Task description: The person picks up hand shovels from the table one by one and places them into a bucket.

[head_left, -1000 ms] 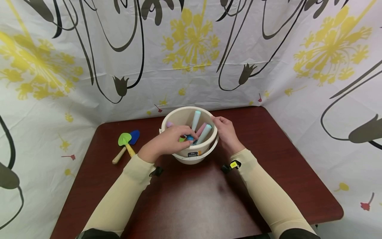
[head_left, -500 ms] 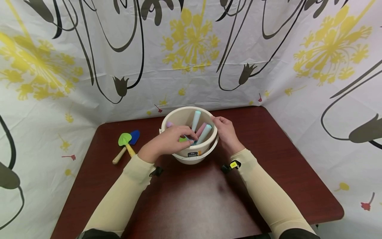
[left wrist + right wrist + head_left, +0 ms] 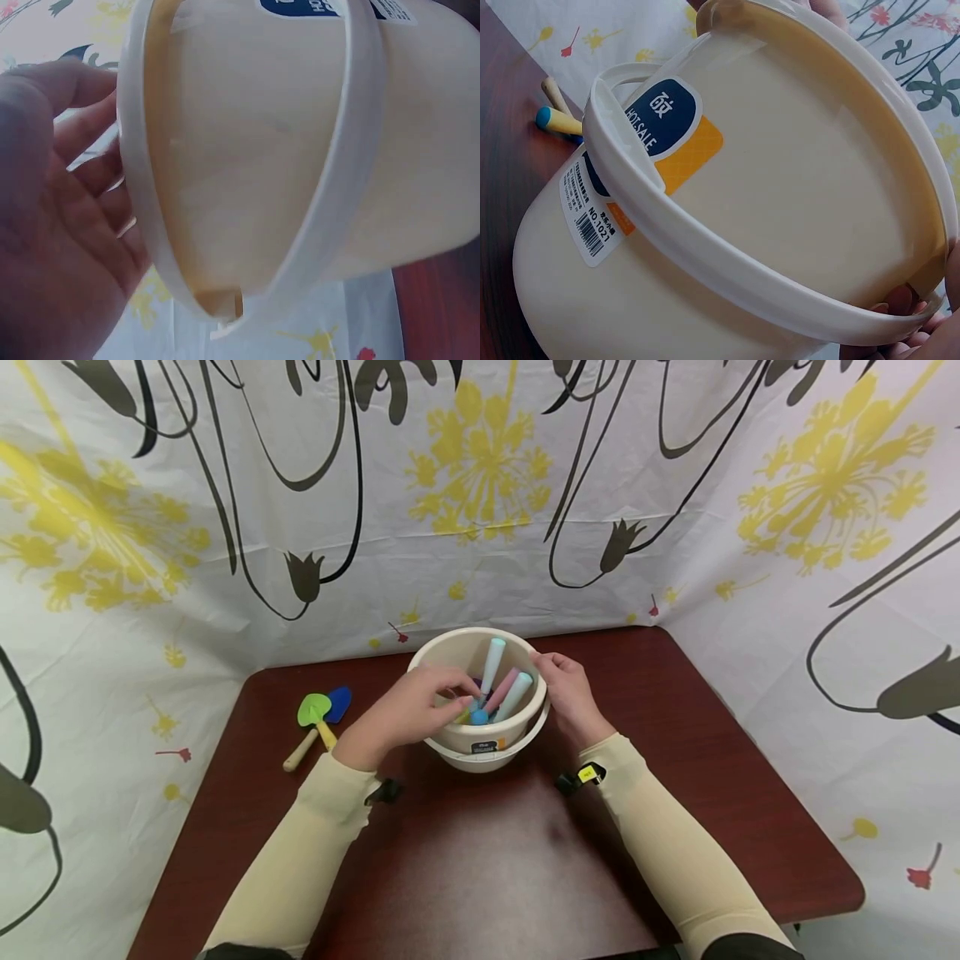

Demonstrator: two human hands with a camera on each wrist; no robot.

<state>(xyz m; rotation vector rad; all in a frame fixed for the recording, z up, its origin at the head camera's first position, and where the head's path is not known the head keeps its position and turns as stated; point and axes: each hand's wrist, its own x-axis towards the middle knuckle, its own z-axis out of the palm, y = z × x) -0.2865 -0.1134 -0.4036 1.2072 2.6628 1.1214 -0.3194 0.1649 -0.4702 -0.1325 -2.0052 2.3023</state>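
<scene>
A cream plastic bucket (image 3: 487, 737) stands at the back middle of the table, its handle (image 3: 727, 251) lowered around the front. Several coloured sticks show inside, among them a pale blue stick (image 3: 492, 664) and a pink stick (image 3: 501, 690), with a blue ball-like end (image 3: 478, 717) by the front wall. My left hand (image 3: 416, 706) reaches over the left rim, thumb and fingers apart and bent over these; its fingertips are partly hidden behind the rim in the left wrist view. At the right rim, my right hand (image 3: 568, 697) grips the bucket, thumb on the edge.
Left of the bucket lie a green toy shovel (image 3: 313, 710) with a yellow handle and a blue one (image 3: 340, 702). The dark red table (image 3: 675, 760) ends at a patterned cloth (image 3: 487, 585) hung behind and at the sides.
My left hand has drawn back slightly to the left, uncovering the blue ball-like end and covering the purple piece at the left rim. The right hand and the bucket stay put.
</scene>
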